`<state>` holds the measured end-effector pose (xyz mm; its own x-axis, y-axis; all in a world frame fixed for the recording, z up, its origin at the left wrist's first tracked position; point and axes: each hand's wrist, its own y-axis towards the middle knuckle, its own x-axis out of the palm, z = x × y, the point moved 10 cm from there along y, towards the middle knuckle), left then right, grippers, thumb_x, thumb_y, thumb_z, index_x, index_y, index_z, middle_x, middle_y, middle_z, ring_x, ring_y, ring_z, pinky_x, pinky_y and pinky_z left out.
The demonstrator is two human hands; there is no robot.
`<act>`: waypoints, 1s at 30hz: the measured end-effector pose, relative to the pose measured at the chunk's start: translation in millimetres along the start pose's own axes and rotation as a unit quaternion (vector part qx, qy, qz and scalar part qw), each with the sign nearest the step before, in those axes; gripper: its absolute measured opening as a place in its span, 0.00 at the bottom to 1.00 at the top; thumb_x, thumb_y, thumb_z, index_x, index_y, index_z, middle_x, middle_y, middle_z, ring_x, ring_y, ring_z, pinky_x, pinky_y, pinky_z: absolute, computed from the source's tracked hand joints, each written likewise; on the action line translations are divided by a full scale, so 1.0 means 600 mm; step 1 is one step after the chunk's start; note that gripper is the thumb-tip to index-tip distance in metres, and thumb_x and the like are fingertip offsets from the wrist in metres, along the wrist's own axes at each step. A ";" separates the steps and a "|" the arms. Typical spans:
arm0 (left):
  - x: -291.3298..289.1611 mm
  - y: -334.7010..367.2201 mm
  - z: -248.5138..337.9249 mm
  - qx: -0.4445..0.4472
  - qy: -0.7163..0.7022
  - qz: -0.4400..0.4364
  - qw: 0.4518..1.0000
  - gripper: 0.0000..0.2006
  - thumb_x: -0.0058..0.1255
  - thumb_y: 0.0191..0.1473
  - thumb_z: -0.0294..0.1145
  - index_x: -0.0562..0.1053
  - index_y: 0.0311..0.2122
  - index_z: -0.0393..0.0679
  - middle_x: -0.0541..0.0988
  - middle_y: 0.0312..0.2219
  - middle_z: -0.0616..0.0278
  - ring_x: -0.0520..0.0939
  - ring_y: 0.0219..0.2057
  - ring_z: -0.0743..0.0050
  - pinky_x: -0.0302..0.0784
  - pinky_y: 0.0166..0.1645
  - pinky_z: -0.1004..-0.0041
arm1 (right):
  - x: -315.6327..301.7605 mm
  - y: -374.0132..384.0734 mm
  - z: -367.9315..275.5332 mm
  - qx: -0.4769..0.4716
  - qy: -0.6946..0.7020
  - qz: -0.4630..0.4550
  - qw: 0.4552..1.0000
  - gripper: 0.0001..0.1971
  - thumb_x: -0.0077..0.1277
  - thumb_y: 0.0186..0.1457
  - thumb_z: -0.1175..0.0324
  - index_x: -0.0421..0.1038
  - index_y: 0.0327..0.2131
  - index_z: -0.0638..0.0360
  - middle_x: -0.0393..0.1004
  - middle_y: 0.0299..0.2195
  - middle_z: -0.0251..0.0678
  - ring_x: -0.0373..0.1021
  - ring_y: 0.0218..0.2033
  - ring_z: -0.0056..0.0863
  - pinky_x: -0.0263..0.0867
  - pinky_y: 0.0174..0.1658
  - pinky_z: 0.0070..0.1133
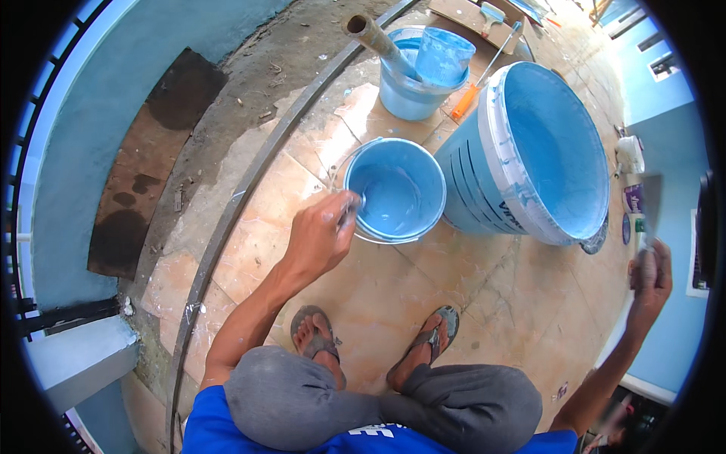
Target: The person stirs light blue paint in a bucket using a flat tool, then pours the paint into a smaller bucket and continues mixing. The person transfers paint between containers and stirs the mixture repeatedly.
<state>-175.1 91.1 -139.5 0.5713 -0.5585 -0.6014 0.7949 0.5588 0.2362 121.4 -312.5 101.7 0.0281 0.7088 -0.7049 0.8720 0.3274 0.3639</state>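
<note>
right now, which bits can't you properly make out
All in the head view:
- Left hand: its own back hides what the fingers grip beside the small bucket.
- Tool in the right hand: blurred, exact shape unclear.
- Rear bucket: inside mostly hidden by the blue cup and tube.
- Cardboard: cut off by the top edge.

A stained brown board [147, 172] stretches beside the blue wall [83, 151] at left. A grey strip [252, 178] divides rough ground [234, 98] from the paint-spotted tiles [423, 287]. At the top, a brush [492, 13] lies on cardboard [461, 13], and an orange-handled tool [465, 102] lies nearby, its shaft pointing towards them.
</note>
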 end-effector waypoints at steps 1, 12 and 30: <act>-0.004 0.009 0.008 0.008 0.011 -0.005 1.000 0.12 0.55 0.54 0.26 0.76 0.44 0.40 0.82 0.29 0.50 0.84 0.28 0.56 0.77 0.33 0.64 | 0.068 -0.033 -0.077 -0.032 -0.010 -0.081 0.996 0.13 0.52 0.62 0.72 0.75 0.49 0.61 0.75 0.32 0.28 0.65 0.25 0.12 0.62 0.28 0.14; 0.011 0.090 -0.043 0.015 0.062 0.069 0.996 0.19 0.59 0.50 0.28 0.74 0.48 0.41 0.80 0.30 0.51 0.81 0.38 0.51 0.74 0.43 0.58 | 0.783 -0.172 -0.238 -0.411 -0.282 -0.425 0.755 0.07 0.53 0.51 0.71 0.81 0.26 0.56 0.81 0.27 0.45 0.80 0.30 0.44 0.75 0.32 0.35; 0.077 0.083 -0.136 -0.183 -0.041 0.052 0.981 0.16 0.58 0.53 0.38 0.75 0.43 0.39 0.81 0.38 0.45 0.82 0.40 0.38 0.76 0.44 0.52 | 0.820 -0.221 -0.159 -0.458 -0.259 -0.363 0.769 0.07 0.52 0.50 0.72 0.81 0.27 0.60 0.79 0.26 0.51 0.80 0.28 0.46 0.74 0.30 0.36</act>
<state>-126.0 143.0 -217.7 0.6717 -0.5257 -0.5219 0.6132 0.7899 -0.0063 -27.2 52.1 -235.3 0.0932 -0.1350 -0.9865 0.0460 0.9903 -0.1312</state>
